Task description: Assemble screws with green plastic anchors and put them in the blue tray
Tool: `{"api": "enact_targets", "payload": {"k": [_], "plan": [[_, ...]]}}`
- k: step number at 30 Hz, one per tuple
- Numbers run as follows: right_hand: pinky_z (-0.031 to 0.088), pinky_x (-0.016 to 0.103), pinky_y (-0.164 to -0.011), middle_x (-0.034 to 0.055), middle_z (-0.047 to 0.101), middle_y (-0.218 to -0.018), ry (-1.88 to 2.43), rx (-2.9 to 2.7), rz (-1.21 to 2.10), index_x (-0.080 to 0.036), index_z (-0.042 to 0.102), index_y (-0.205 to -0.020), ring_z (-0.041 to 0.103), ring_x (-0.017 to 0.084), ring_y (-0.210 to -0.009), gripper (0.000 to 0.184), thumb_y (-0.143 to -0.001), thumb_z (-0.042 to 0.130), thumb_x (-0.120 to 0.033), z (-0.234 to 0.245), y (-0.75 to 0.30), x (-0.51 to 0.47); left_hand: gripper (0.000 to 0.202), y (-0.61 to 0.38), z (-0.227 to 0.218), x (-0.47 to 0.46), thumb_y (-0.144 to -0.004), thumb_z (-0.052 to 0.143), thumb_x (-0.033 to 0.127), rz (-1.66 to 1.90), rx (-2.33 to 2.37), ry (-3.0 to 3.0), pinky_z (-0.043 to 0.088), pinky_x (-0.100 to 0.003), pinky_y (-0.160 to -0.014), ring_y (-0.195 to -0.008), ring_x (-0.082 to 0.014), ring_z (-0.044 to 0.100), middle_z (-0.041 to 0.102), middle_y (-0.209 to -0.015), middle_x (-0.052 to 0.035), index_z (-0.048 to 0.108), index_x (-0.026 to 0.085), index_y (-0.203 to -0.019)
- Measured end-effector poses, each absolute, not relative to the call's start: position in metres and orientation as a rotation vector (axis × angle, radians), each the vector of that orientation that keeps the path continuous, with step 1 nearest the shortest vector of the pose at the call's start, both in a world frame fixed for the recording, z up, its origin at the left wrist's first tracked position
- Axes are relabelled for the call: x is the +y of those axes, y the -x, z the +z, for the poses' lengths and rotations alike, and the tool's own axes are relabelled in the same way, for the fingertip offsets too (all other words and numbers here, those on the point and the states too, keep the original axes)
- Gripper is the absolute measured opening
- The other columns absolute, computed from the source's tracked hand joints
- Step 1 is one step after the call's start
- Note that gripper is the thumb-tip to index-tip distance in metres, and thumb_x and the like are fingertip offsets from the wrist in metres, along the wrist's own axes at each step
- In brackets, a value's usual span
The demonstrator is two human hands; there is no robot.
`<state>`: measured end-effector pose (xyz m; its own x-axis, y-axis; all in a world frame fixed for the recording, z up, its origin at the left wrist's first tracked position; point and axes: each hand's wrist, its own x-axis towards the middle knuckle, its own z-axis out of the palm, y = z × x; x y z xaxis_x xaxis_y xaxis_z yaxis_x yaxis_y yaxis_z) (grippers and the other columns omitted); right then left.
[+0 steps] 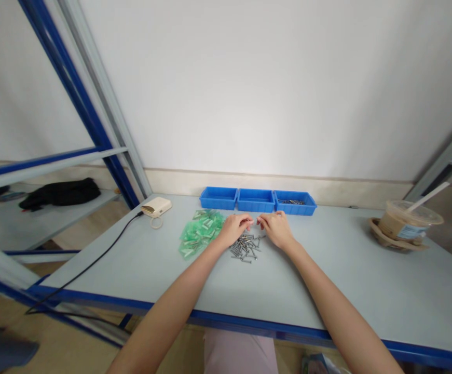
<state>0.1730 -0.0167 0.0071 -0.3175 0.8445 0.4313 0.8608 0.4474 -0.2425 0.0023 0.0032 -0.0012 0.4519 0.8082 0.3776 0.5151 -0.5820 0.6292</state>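
My left hand (235,227) and my right hand (276,228) meet over the grey table (327,280), fingers pinched together on a small pale piece (254,222) held between them. Just below the hands lies a loose pile of dark metal screws (246,246). A heap of green plastic wall plugs (200,232) lies to the left of my left hand. Behind the hands stand three blue bins (257,200) in a row; the right one holds a few screws.
A cream power bank (156,206) with a black cable (93,265) lies at the back left. A lidded iced drink with a straw (407,222) stands at the right. A black bundle (60,192) rests on the shelf at left.
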Motion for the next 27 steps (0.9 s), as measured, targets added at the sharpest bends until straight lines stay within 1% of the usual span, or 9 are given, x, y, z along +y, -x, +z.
{"api": "enact_targets", "payload": {"k": [3, 5, 6, 9, 12, 15, 19, 23, 27], "plan": [[0.022, 0.030, -0.077, 0.0015, 0.068, -0.077, 1.381, -2.215, -0.002, -0.020, 0.061, -0.083, 0.057, 0.014, -0.072, 0.034, -0.093, 0.031, -0.032, 0.0075, -0.1734, -0.0167, 0.027, -0.0017, 0.0015, 0.0010, -0.086, 0.042, 0.033, 0.935, 1.135, -2.306, 0.038, -0.022, -0.065, -0.063, -0.0137, 0.058, 0.064, -0.065, 0.0008, 0.060, 0.017, -0.075], [0.022, 0.030, -0.077, 0.0018, 0.068, -0.082, 1.342, -2.219, 0.016, -0.021, 0.061, -0.090, 0.057, 0.014, -0.072, 0.030, -0.092, 0.034, -0.035, 0.0074, -0.1741, -0.0166, 0.028, -0.0015, 0.0022, 0.0007, -0.087, 0.041, 0.034, 0.942, 1.143, -2.282, 0.038, -0.022, -0.064, -0.062, -0.0135, 0.057, 0.064, -0.065, 0.0010, 0.059, 0.017, -0.073], [0.022, 0.030, -0.077, 0.0020, 0.068, -0.084, 1.330, -2.223, 0.014, -0.022, 0.061, -0.091, 0.057, 0.014, -0.072, 0.028, -0.091, 0.037, -0.036, 0.0073, -0.1745, -0.0165, 0.030, -0.0015, 0.0022, 0.0010, -0.087, 0.040, 0.035, 0.946, 1.144, -2.270, 0.039, -0.022, -0.064, -0.062, -0.0134, 0.057, 0.064, -0.065, 0.0010, 0.059, 0.017, -0.073], [0.022, 0.030, -0.077, 0.0030, 0.068, -0.084, 1.334, -2.235, -0.045, -0.021, 0.063, -0.085, 0.057, 0.015, -0.073, 0.027, -0.090, 0.041, -0.036, 0.0068, -0.1754, -0.0162, 0.032, -0.0021, 0.0006, 0.0027, -0.089, 0.036, 0.035, 0.951, 1.125, -2.256, 0.039, -0.022, -0.065, -0.063, -0.0133, 0.057, 0.063, -0.064, 0.0010, 0.057, 0.017, -0.072], [0.022, 0.031, -0.077, 0.0037, 0.068, -0.081, 1.355, -2.276, -0.105, -0.021, 0.063, -0.084, 0.057, 0.015, -0.075, 0.030, -0.091, 0.037, -0.035, 0.0067, -0.1751, -0.0163, 0.027, -0.0026, -0.0020, 0.0043, -0.088, 0.038, 0.035, 0.939, 1.102, -2.261, 0.038, -0.021, -0.063, -0.061, -0.0132, 0.056, 0.063, -0.062, 0.0019, 0.056, 0.018, -0.079], [0.023, 0.031, -0.079, 0.0043, 0.068, -0.079, 1.400, -2.320, -0.159, -0.020, 0.062, -0.085, 0.058, 0.015, -0.073, 0.034, -0.093, 0.032, -0.034, 0.0076, -0.1743, -0.0167, 0.020, -0.0025, -0.0042, 0.0054, -0.087, 0.040, 0.034, 0.923, 1.082, -2.263, 0.037, -0.021, -0.058, -0.056, -0.0126, 0.054, 0.062, -0.061, 0.0036, 0.054, 0.019, -0.089], [0.025, 0.030, -0.078, 0.0042, 0.068, -0.081, 1.408, -2.373, -0.180, -0.019, 0.061, -0.085, 0.058, 0.015, -0.073, 0.036, -0.094, 0.028, -0.030, 0.0087, -0.1738, -0.0173, 0.020, -0.0020, -0.0057, 0.0062, -0.087, 0.038, 0.034, 0.926, 1.032, -2.241, 0.037, -0.020, -0.056, -0.053, -0.0115, 0.052, 0.062, -0.063, 0.0045, 0.051, 0.020, -0.095], [0.028, 0.029, -0.077, 0.0041, 0.068, -0.079, 1.374, -2.435, -0.107, -0.018, 0.060, -0.087, 0.060, 0.014, -0.072, 0.039, -0.095, 0.024, -0.030, 0.0079, -0.1752, -0.0169, 0.021, -0.0017, -0.0055, 0.0069, -0.088, 0.036, 0.031, 0.900, 1.024, -2.242, 0.037, -0.020, -0.057, -0.053, -0.0112, 0.052, 0.061, -0.062, 0.0037, 0.053, 0.019, -0.084], [0.030, 0.029, -0.078, 0.0044, 0.068, -0.081, 1.317, -2.413, -0.078, -0.018, 0.056, -0.102, 0.060, 0.015, -0.075, 0.031, -0.092, 0.034, -0.036, 0.0053, -0.1765, -0.0157, 0.029, -0.0016, -0.0046, 0.0068, -0.088, 0.035, 0.035, 0.928, 1.057, -2.241, 0.035, -0.021, -0.056, -0.052, -0.0112, 0.050, 0.061, -0.060, 0.0033, 0.054, 0.017, -0.076]]}}
